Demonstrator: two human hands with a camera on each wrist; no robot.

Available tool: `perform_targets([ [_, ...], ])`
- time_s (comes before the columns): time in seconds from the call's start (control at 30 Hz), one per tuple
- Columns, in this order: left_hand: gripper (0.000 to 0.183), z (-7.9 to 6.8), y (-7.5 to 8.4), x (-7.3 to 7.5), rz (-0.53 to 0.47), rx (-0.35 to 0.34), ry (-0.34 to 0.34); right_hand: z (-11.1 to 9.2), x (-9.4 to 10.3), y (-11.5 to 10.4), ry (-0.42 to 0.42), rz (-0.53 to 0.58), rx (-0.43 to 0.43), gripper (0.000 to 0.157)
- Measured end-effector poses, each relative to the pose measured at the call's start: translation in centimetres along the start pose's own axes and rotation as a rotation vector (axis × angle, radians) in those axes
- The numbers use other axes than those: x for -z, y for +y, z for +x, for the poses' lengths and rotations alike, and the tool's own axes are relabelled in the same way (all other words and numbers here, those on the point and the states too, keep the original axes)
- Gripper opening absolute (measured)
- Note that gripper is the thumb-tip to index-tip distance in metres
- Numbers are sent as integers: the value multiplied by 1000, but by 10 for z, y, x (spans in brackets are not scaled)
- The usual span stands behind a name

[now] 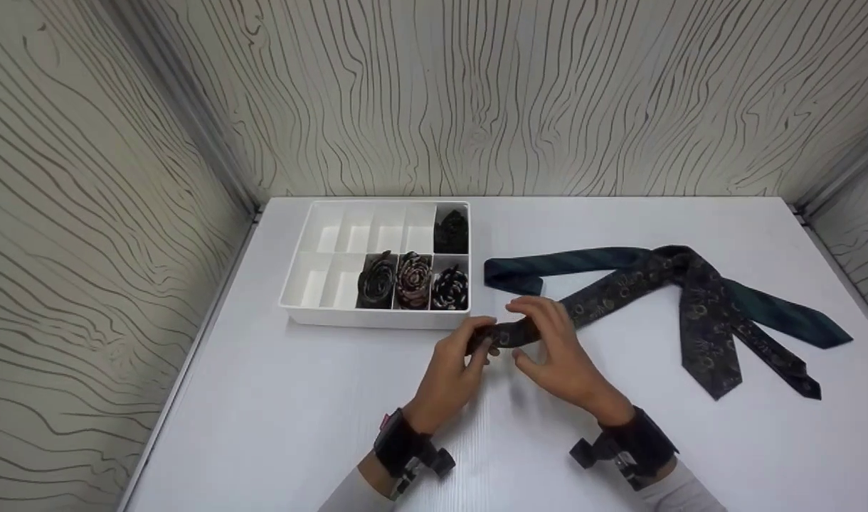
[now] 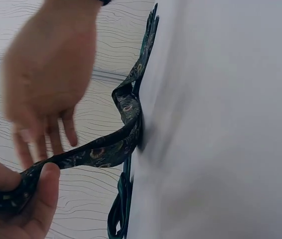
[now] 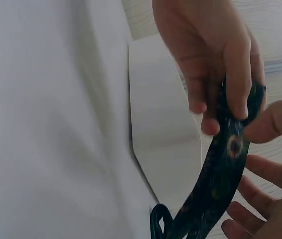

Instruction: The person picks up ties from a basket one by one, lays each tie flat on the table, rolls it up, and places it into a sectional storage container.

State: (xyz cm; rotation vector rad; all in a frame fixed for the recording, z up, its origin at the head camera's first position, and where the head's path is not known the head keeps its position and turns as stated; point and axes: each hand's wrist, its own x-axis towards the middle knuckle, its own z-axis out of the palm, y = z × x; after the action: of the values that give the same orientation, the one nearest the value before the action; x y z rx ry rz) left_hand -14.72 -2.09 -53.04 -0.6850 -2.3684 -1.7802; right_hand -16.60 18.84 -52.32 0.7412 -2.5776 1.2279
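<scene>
A dark patterned necktie [image 1: 622,288] stretches leftward over the table to my left hand [image 1: 454,366]. That hand pinches a short coiled end of it between thumb and fingers, lifted off the table in the left wrist view. My right hand [image 1: 558,355] is beside the strip, fingers spread and gently bent, thumb apart from them. In the right wrist view, the right fingers [image 3: 260,199] are next to the hanging strip without closing round it. A dark green necktie [image 1: 786,313] lies partly beneath the patterned one, its left end folded over.
Behind my left hand stands a white compartment box [image 1: 377,318]. Rolled neckties fill several of its compartments, including a brown-striped roll [image 1: 413,281] and a dark roll [image 1: 452,231] at the back right corner. Wood-grain panels [image 1: 477,99] enclose the white table [image 1: 263,419].
</scene>
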Motion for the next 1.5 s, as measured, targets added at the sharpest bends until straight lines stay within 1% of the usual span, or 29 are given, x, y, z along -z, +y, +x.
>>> perform_targets([
  [0.07, 34, -6, 1, 6, -10, 18, -6, -1, 3, 8, -53, -53, 2, 60],
  [0.1, 34, -8, 2, 10, -20, 21, -7, -1, 4, 12, -79, -79, 6, 56],
  [0.2, 32, -17, 1, 21, -23, 33, 3, -4, 7, 21, -125, -145, -4, 38],
  [0.3, 31, -26, -6, 33, -30, 56, 20, -8, 9, 29, -128, -199, -4, 22],
  [0.37, 31, -31, -13, 43, -41, 91, 41, -12, 10, 34, -126, -236, -7, 17],
  [0.43, 30, -36, -21, 52, -61, 133, 70, -15, 13, 38, -127, -272, -8, 16],
  [0.5, 29, -41, -27, 62, -71, 181, 105, -18, 16, 42, -133, -305, -12, 16],
  [0.6, 27, -46, -35, 75, -76, 228, 150, -20, 21, 46, -153, -335, -27, 17],
  [0.73, 27, -52, -42, 88, -79, 261, 185, -20, 29, 50, -185, -368, -51, 18],
  [0.8, 27, -54, -44, 93, -72, 283, 203, -20, 34, 53, -190, -392, -73, 20],
  [0.97, 26, -57, -49, 109, -85, 364, 275, -24, 48, 65, -155, -444, -138, 25],
  [1.1, 26, -56, -54, 122, -90, 425, 326, -29, 61, 73, -117, -476, -161, 25],
  [1.2, 26, -57, -58, 131, -78, 464, 361, -35, 71, 79, -107, -486, -188, 32],
  [1.27, 26, -58, -60, 136, -73, 485, 377, -39, 78, 82, -113, -483, -216, 41],
  [1.37, 25, -59, -62, 144, -60, 495, 398, -47, 90, 87, -127, -462, -251, 55],
  [1.43, 25, -61, -64, 150, -67, 502, 414, -53, 98, 90, -123, -452, -262, 59],
  [1.5, 24, -63, -66, 157, -62, 509, 438, -59, 106, 93, -115, -438, -275, 58],
])
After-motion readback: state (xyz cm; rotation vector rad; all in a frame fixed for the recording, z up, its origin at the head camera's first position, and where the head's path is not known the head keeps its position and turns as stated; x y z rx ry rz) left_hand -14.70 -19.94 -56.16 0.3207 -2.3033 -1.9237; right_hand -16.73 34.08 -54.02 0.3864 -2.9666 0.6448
